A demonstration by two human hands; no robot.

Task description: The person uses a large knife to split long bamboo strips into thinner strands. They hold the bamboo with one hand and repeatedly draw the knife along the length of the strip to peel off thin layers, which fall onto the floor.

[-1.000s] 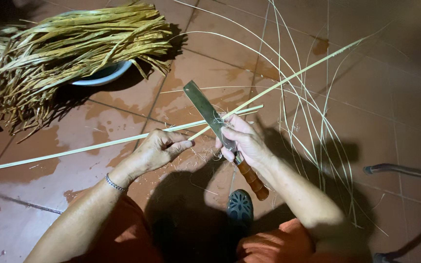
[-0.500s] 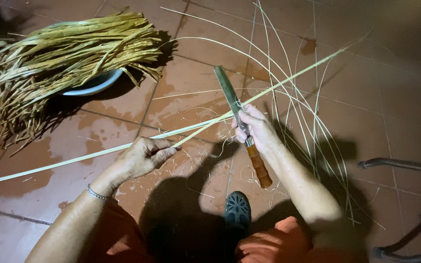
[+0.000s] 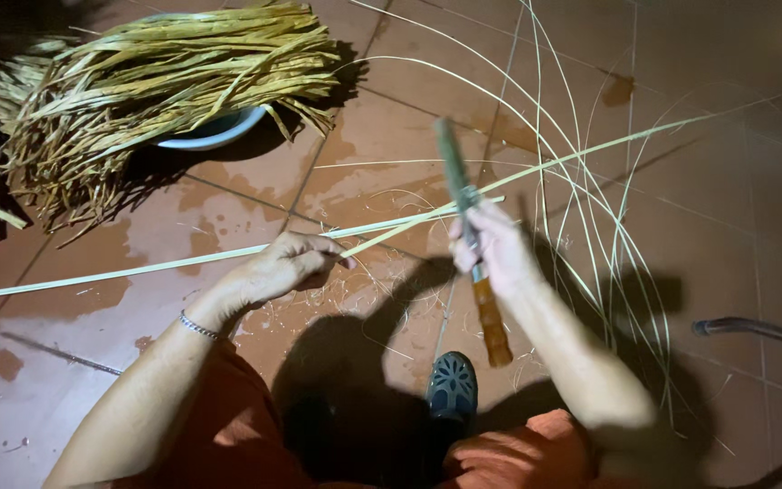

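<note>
Pale cane strip [image 3: 138, 270] pinched by left hand [image 3: 282, 267], knife [image 3: 471, 237] in right hand [image 3: 495, 249]

A heap of dried straw-coloured leaves [image 3: 156, 81] over a pale basin [image 3: 214, 134] on wet reddish tiles [image 3: 726, 226].

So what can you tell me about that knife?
The knife has a long, flat, greyish blade, blurred in this picture, and a brown handle that looks wooden. It stands nearly upright in view, blade away from the person, handle end jutting below the right hand, which grips it about the middle. The blade crosses a pale green strip that the left hand pinches over the wet tiled floor.
</note>
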